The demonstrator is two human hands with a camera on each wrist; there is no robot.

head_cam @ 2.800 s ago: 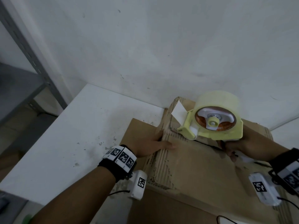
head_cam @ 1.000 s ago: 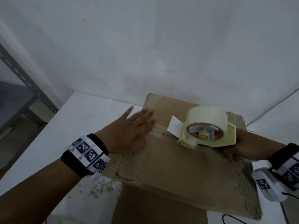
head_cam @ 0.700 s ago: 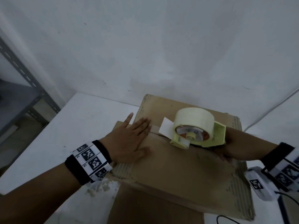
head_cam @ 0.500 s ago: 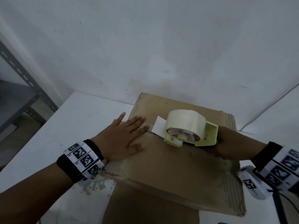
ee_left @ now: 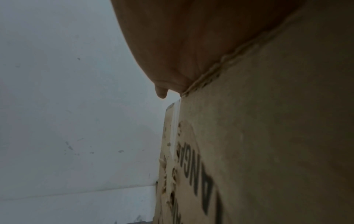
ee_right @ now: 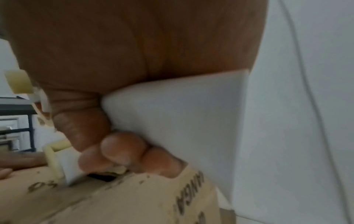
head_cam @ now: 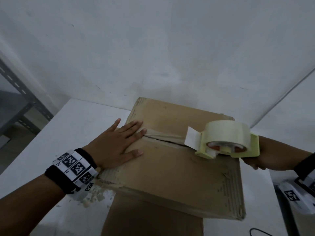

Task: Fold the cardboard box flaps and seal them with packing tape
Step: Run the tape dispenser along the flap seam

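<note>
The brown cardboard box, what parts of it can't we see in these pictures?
- Inside of the brown cardboard box: hidden by its folded flaps, head view.
- Black printed letters: cut off and blurred, wrist views.
- Seam's far end: covered by the pale yellow tape dispenser, head view.
- Seam's near end: under the left hand.

Both bare forearms wear black wristbands carrying white tags printed with black square marker codes.
</note>
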